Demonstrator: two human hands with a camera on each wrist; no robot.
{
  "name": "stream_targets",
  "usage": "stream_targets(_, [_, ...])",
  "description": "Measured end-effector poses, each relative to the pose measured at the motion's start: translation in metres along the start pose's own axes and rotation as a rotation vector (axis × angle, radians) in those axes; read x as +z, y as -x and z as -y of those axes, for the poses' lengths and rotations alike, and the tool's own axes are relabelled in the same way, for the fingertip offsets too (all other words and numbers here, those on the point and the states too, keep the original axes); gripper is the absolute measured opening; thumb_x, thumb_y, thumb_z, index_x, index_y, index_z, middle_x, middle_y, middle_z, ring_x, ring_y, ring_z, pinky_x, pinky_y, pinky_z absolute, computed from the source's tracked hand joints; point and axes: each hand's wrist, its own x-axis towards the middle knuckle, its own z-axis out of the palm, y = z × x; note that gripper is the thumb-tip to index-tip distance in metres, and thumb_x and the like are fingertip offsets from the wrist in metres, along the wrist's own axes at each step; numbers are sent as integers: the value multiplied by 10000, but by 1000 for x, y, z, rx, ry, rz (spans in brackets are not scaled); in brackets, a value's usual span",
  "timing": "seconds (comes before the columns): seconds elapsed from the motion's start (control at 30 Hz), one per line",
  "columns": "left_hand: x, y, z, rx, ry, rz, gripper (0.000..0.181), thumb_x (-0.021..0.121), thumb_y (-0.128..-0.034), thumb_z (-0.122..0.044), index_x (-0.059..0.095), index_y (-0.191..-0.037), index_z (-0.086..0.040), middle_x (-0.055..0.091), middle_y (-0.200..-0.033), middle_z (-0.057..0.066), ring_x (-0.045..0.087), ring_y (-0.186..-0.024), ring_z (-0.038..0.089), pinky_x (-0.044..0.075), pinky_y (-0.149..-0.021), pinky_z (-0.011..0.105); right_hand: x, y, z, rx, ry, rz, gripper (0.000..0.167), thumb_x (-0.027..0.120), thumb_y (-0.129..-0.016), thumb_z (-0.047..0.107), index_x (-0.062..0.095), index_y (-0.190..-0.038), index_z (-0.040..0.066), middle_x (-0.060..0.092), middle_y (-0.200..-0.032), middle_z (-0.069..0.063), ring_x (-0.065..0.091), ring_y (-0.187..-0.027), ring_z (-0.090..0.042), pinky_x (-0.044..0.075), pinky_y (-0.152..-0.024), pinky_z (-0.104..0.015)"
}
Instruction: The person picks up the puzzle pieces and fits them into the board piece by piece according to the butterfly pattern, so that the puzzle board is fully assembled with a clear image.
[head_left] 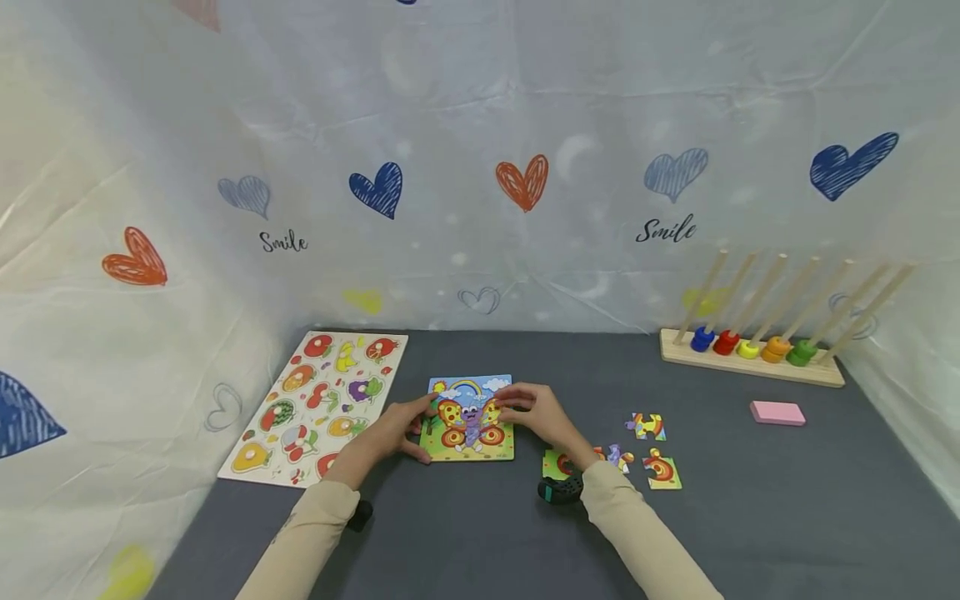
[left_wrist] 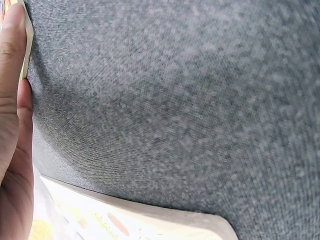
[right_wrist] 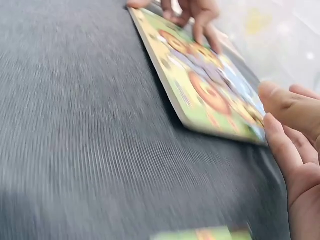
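Note:
A square butterfly jigsaw puzzle (head_left: 468, 447) lies on the dark table in front of me, its picture showing a purple butterfly under a rainbow. My left hand (head_left: 393, 429) holds its left side, thumb by the lower corner and fingers on the upper part. In the left wrist view, that hand (left_wrist: 12, 105) is at the frame's edge, against the board's rim. My right hand (head_left: 543, 414) touches the upper right of the puzzle with bent fingers. No loose piece shows between the right hand's fingers (right_wrist: 282, 100) in the right wrist view, though blur hides the exact contact.
Several loose jigsaw pieces (head_left: 663, 472) lie right of the puzzle, some partly behind the right wrist. A fruit puzzle board (head_left: 341, 337) lies at the left. Toward the back right stand a wooden peg stacker (head_left: 813, 372) with coloured rings and a pink block (head_left: 777, 413).

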Motion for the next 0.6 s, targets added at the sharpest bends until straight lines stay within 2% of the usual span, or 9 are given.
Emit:
stream_targets(0.3, [-2, 2, -2, -20, 63, -1, 971, 874, -654, -154, 357, -1460, 5, 612, -1213, 99, 494, -851, 159, 468, -791, 334, -41, 26, 6, 22, 22, -62, 382, 688, -869, 31, 587, -1213, -100, 584, -1212, -290, 574, -1120, -395, 518, -826, -292])
stream_targets(0.6, [-1, 1, 0, -8, 51, -7, 976, 879, -647, -173, 364, -1456, 8, 617, -1202, 95, 502, -841, 144, 472, -785, 323, -88, 65, 17, 36, 108, -140, 398, 708, -864, 80, 598, -1221, -57, 594, -1210, -267, 574, -1110, -395, 517, -821, -275])
